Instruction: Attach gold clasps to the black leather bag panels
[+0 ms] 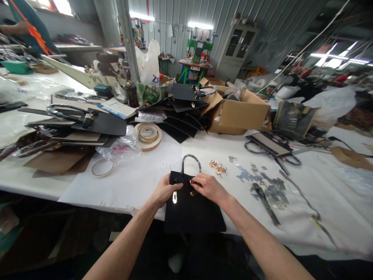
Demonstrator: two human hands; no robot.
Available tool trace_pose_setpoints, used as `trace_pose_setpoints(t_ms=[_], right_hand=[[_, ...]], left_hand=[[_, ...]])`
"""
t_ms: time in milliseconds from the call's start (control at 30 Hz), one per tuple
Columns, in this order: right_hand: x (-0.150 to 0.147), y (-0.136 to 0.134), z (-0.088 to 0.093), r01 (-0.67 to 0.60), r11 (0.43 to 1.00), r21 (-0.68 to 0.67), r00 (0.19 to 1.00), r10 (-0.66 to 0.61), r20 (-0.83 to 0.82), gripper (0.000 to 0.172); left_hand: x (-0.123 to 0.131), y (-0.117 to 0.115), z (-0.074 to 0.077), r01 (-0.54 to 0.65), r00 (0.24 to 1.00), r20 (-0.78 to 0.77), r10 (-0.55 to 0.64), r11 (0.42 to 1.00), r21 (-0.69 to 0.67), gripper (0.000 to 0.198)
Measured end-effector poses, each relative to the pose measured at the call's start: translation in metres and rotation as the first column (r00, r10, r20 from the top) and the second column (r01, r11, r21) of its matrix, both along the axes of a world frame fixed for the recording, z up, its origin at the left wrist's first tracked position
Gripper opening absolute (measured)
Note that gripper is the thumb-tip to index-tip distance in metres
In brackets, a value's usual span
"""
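Note:
A black handbag panel (pixel 195 214) hangs partly over the table's front edge, with a looped dark handle (pixel 190 156) at its top and a shiny metal clasp plate (pixel 175 197) on its face. My left hand (pixel 164 189) grips the panel's upper left side, thumb lying across the front near the handle's base. My right hand (pixel 208 187) is closed in a pinch at the upper right of the panel, fingertips on a small gold metal fitting (pixel 190 182). Just beyond that hand lies a small heap of gold metal fittings (pixel 218 167). The fingers partly hide the fitting.
Flat metal pieces (pixel 274 188) and a dark strip-like tool (pixel 265 204) lie to the right. Tape rolls (pixel 148 136) and stacked black panels (pixel 99 122) stand to the left. A cardboard box (pixel 239 114) and another handled panel (pixel 269 146) are further back. A person (pixel 32 27) is at far left.

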State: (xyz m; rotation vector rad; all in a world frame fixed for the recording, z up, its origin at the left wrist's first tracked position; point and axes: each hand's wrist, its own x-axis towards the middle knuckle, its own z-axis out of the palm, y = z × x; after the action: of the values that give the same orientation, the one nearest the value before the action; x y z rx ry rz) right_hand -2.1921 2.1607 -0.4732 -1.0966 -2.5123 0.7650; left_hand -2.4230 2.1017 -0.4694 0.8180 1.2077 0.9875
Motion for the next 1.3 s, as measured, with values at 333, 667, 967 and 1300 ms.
trace_pose_setpoints(t_ms=[333,667,967,1300], right_hand=[[-0.008,-0.004,0.003,0.065,0.997,0.029,0.993,-0.068,0.101,0.012],[-0.011,-0.007,0.019,-0.001,0.999,0.037,0.954,-0.01,0.299,0.021],[-0.013,-0.018,0.011,0.078,0.985,0.153,0.926,-0.128,0.356,0.026],[-0.01,-0.022,0.015,-0.008,0.988,0.151,0.911,-0.055,0.41,0.026]], left_hand=[[0.003,0.009,0.011,0.011,0.989,0.145,0.022,0.975,-0.223,0.038],[0.0,0.014,0.008,0.126,0.982,0.172,-0.079,0.951,-0.283,0.037],[0.007,0.012,0.009,0.067,0.964,0.266,0.022,0.945,-0.32,0.034],[0.005,0.015,0.013,0.083,0.966,0.257,0.02,0.919,-0.385,0.027]])
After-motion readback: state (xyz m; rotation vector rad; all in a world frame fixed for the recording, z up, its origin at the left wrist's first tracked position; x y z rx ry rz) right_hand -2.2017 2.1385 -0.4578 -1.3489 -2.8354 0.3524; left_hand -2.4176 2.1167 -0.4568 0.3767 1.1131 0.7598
